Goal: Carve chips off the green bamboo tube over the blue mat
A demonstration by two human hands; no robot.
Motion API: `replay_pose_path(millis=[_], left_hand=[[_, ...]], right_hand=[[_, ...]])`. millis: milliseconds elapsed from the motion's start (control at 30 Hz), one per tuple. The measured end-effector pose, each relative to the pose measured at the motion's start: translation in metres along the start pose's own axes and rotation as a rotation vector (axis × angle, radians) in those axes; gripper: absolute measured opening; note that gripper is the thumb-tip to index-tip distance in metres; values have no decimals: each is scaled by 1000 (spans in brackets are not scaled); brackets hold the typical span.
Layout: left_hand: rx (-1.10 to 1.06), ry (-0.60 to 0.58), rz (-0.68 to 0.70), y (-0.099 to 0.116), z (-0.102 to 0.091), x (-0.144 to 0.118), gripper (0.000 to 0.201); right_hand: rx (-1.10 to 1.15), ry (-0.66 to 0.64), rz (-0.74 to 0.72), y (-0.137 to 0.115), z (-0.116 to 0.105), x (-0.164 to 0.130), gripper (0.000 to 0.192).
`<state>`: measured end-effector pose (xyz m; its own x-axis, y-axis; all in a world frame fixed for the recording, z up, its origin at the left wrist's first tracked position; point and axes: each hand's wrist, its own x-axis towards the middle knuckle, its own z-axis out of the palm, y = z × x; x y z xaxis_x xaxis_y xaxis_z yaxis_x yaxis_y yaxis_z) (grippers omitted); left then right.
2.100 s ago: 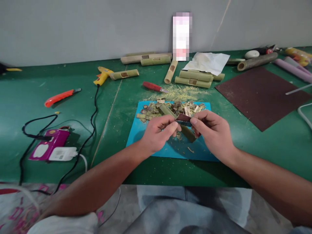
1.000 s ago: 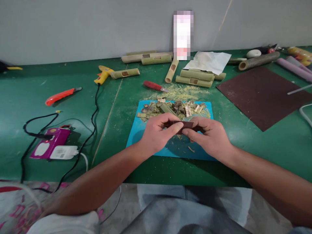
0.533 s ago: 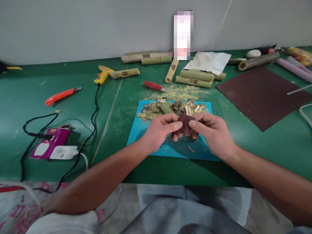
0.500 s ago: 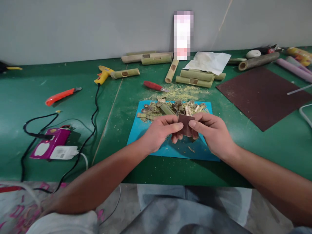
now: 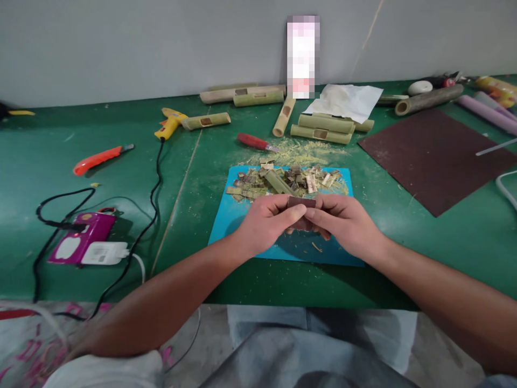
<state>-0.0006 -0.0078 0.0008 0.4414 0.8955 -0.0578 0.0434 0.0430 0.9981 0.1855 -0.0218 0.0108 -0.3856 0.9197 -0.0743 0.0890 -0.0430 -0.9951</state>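
Observation:
Between both hands is a small brown piece of sandpaper [image 5: 302, 202], pinched over the blue mat [image 5: 230, 226]. My left hand [image 5: 266, 223] grips its left side, thumb lying across the front. From the right, my right hand [image 5: 345, 223] closes on the same piece, and the two thumb tips meet at its middle. Fingers behind it are mostly hidden. Just beyond the hands, bamboo chips [image 5: 246, 188] and a short bamboo piece [image 5: 278, 182] lie on the mat. A large brown sheet of sandpaper [image 5: 436, 161] lies to the right.
A red-handled knife [image 5: 252, 141] rests near sawdust behind the mat. Notched bamboo tubes [image 5: 323, 129] lie further back. On the left are a yellow glue gun [image 5: 172, 124], an orange utility knife [image 5: 99, 160], and a purple power strip [image 5: 95, 234] with black cords.
The sandpaper piece has tilted or bent between my hands, showing less of its face. My thumbs have come together across it, having been apart before.

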Motion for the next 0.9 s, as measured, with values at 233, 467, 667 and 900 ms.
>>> replay_pose_path(millis=[233, 467, 667, 900], left_hand=[[183, 69, 22, 6, 4, -2, 34], [175, 616, 215, 7, -43, 16, 31], [888, 694, 60, 2, -129, 37, 31], [979, 900, 420, -2, -138, 35, 13]], right_hand=[[-68, 97, -18, -2, 4, -2, 38], [28, 572, -139, 1, -30, 10, 35], [7, 551, -87, 8, -29, 16, 27], [151, 489, -70, 9, -24, 16, 11]])
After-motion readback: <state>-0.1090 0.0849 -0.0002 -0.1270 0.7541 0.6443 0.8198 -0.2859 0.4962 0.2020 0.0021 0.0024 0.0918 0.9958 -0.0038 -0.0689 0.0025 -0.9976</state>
